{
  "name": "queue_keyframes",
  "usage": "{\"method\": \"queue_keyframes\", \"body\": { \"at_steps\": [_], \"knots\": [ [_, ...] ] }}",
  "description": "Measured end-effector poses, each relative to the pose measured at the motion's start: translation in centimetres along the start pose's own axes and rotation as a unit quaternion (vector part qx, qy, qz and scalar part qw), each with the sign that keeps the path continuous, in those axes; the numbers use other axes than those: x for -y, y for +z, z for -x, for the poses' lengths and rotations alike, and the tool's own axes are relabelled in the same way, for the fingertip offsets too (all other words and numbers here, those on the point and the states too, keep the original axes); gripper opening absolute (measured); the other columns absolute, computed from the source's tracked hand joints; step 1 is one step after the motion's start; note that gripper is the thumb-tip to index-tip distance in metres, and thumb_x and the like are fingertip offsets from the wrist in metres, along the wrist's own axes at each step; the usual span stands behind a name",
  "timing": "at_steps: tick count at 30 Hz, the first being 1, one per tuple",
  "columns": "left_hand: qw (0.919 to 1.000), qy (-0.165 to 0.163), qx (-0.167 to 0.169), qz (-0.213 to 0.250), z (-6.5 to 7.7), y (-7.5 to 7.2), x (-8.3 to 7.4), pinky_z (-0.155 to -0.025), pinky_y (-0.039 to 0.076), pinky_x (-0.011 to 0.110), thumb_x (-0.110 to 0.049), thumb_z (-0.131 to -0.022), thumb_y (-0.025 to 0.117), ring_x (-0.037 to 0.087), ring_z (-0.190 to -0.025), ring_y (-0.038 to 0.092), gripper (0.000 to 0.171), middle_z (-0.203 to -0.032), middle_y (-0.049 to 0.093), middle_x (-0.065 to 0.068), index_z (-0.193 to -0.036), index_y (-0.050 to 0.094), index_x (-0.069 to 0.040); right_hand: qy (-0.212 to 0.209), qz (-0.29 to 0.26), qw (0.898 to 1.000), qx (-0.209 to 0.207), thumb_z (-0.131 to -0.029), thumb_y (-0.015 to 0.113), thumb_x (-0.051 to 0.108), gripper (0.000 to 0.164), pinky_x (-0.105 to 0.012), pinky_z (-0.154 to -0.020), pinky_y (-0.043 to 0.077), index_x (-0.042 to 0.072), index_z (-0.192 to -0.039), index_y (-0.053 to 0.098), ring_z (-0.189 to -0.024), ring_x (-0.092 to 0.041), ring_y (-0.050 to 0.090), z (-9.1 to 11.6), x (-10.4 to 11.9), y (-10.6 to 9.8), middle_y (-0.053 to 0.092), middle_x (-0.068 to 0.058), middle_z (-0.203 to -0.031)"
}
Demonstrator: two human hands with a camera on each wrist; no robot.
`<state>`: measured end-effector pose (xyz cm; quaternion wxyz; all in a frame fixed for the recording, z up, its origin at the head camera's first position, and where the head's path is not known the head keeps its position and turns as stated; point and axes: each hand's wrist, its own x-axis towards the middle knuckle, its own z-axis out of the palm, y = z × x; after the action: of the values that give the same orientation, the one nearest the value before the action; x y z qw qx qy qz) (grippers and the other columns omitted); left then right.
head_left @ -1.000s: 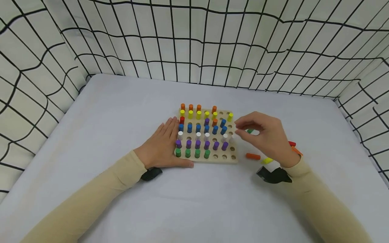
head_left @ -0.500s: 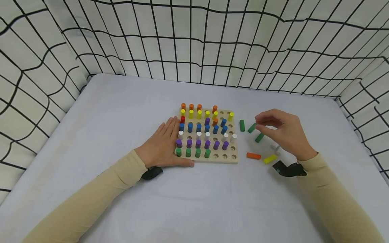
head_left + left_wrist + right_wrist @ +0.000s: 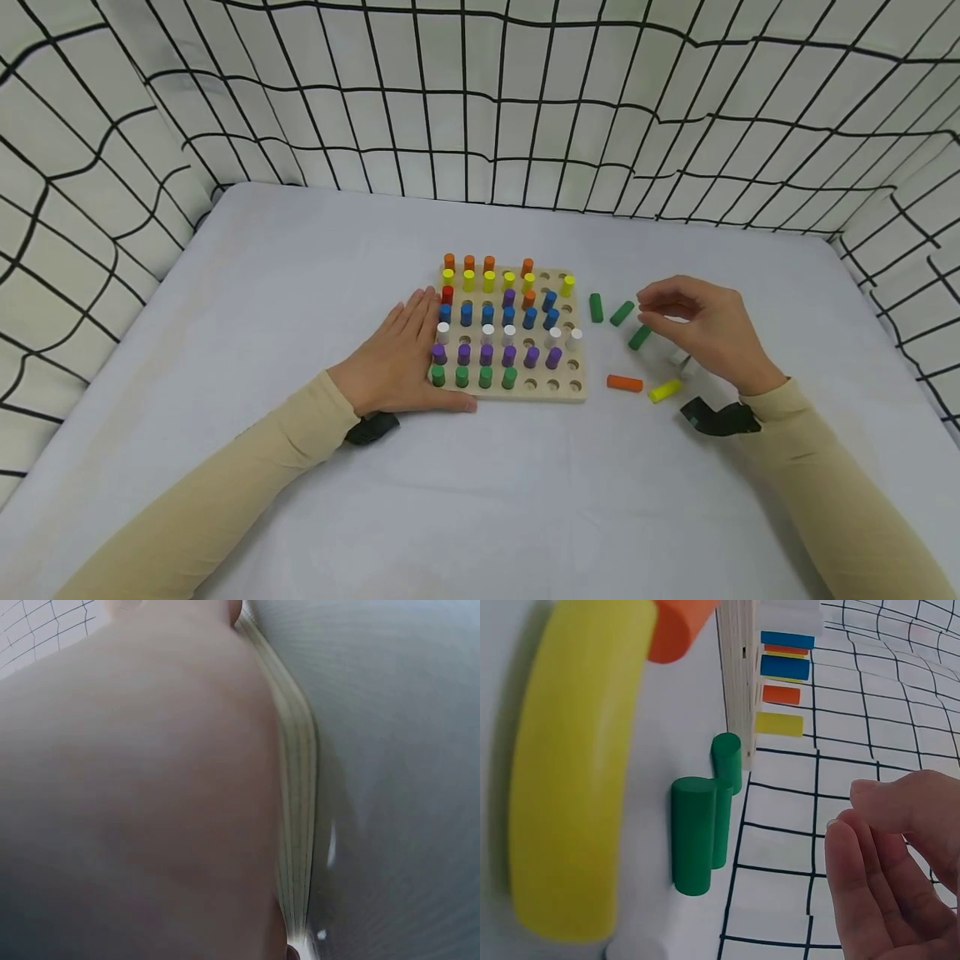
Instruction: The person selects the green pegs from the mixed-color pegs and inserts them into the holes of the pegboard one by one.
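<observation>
In the head view, soft and even light is falling over the white bench (image 3: pixel 480 508), and a faint shadow is lying beside the right sleeve (image 3: pixel 825 492). The left wrist view is looking dimmer and greyish; the left hand (image 3: pixel 135 795) is filling much of it, blurred, while small glare spots are shining nearby. In the right wrist view, the close yellow peg (image 3: pixel 581 772) is appearing bent and stretched.

Your left hand (image 3: pixel 397 362) lay against the wooden pegboard (image 3: pixel 542 395), its coloured pegs (image 3: pixel 486 357) upright in rows. Three loose green pegs (image 3: pixel 622 313) lay near your right hand (image 3: pixel 703 329), an orange peg (image 3: pixel 625 383) and yellow peg (image 3: pixel 664 391) nearby.
</observation>
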<state>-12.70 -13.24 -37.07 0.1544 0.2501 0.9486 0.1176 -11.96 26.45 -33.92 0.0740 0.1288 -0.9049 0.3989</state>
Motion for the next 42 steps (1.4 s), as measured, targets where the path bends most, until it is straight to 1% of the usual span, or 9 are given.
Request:
{"method": "queue_keyframes", "body": {
  "at_steps": [6,9,15,21,26,33,36,38,42],
  "knots": [
    [1.0,0.002,-0.001,0.004,-0.1,0.1,0.1,-0.134,0.006,0.056,-0.086,-0.073,0.068,0.039,-0.164,-0.004,0.146,-0.175,-0.008,0.02,-0.164,-0.004,0.003,0.007,0.008,1.0,-0.002,-0.087,0.08,0.0,0.024,-0.002,-0.086,0.053,0.005,-0.11,0.074,-0.09,0.014,0.066,-0.2,-0.8,0.2,0.076,-0.012,-0.108],
    [1.0,0.001,0.0,0.005,-0.2,0.1,0.2,-0.134,0.006,0.055,-0.086,-0.073,0.068,0.038,-0.165,-0.005,0.146,-0.175,-0.008,0.02,-0.164,-0.005,0.003,0.023,0.008,1.0,-0.004,-0.089,0.08,0.002,0.023,-0.002,-0.085,0.052,0.006,-0.11,0.074,-0.089,0.014,0.066,-0.3,-1.2,0.2,0.076,-0.012,-0.109],
    [1.0,0.0,0.0,0.004,-0.3,0.2,0.3,-0.134,0.005,0.055,-0.087,-0.073,0.067,0.038,-0.165,-0.005,0.147,-0.175,-0.008,0.019,-0.164,-0.005,0.002,0.044,0.011,0.999,0.01,-0.09,0.079,0.006,0.021,-0.002,-0.084,0.053,0.008,-0.111,0.074,-0.089,0.014,0.066,-0.4,-1.7,0.5,0.076,-0.011,-0.11],
    [1.0,-0.001,-0.001,0.009,-0.2,0.2,0.3,-0.134,0.005,0.055,-0.086,-0.073,0.068,0.038,-0.165,-0.004,0.146,-0.175,-0.008,0.019,-0.164,-0.005,0.002,0.04,0.018,0.999,0.018,-0.09,0.079,0.005,0.021,-0.002,-0.084,0.052,0.01,-0.11,0.075,-0.088,0.012,0.067,-0.5,-2.1,0.6,0.077,-0.009,-0.109],
    [1.0,-0.004,-0.003,0.007,-0.1,0.2,0.3,-0.134,0.005,0.056,-0.085,-0.073,0.069,0.039,-0.165,-0.003,0.145,-0.176,-0.006,0.019,-0.165,-0.003,0.002,0.041,0.012,0.998,0.043,-0.091,0.076,0.002,0.023,-0.002,-0.085,0.052,0.01,-0.113,0.074,-0.091,0.01,0.067,-0.5,-2.3,0.8,0.077,-0.009,-0.11],
    [1.0,0.001,-0.002,0.004,-0.3,0.3,0.2,-0.134,0.005,0.056,-0.084,-0.074,0.068,0.039,-0.165,-0.003,0.144,-0.175,-0.006,0.02,-0.164,-0.002,0.003,0.038,0.03,0.997,0.066,-0.092,0.075,0.003,0.021,-0.003,-0.085,0.052,0.014,-0.11,0.075,-0.093,0.008,0.067,-0.1,-2.9,0.9,0.077,-0.006,-0.108],
    [1.0,0.001,-0.002,0.005,-0.3,0.3,0.2,-0.134,0.005,0.056,-0.084,-0.074,0.069,0.04,-0.164,-0.003,0.144,-0.175,-0.006,0.02,-0.164,-0.002,0.003,0.036,0.036,0.996,0.075,-0.092,0.075,0.003,0.021,-0.003,-0.086,0.051,0.014,-0.11,0.075,-0.094,0.006,0.068,-0.1,-3.1,0.9,0.077,-0.005,-0.109],
    [1.0,0.0,-0.001,0.005,-0.3,0.3,0.1,-0.134,0.005,0.056,-0.084,-0.074,0.069,0.04,-0.164,-0.003,0.144,-0.175,-0.006,0.02,-0.164,-0.002,0.003,0.037,0.045,0.995,0.085,-0.093,0.075,0.004,0.021,-0.002,-0.087,0.051,0.014,-0.112,0.075,-0.099,-0.002,0.07,-0.1,-3.2,0.9,0.076,-0.005,-0.111],
    [1.0,0.0,-0.001,0.005,-0.3,0.2,0.1,-0.134,0.005,0.056,-0.084,-0.074,0.069,0.04,-0.164,-0.003,0.144,-0.175,-0.006,0.02,-0.164,-0.003,0.003,0.042,0.054,0.992,0.106,-0.094,0.072,0.004,0.023,-0.007,-0.093,0.053,0.013,-0.115,0.074,-0.107,-0.017,0.072,-0.2,-3.1,0.8,0.075,-0.005,-0.116]
  ]
}}
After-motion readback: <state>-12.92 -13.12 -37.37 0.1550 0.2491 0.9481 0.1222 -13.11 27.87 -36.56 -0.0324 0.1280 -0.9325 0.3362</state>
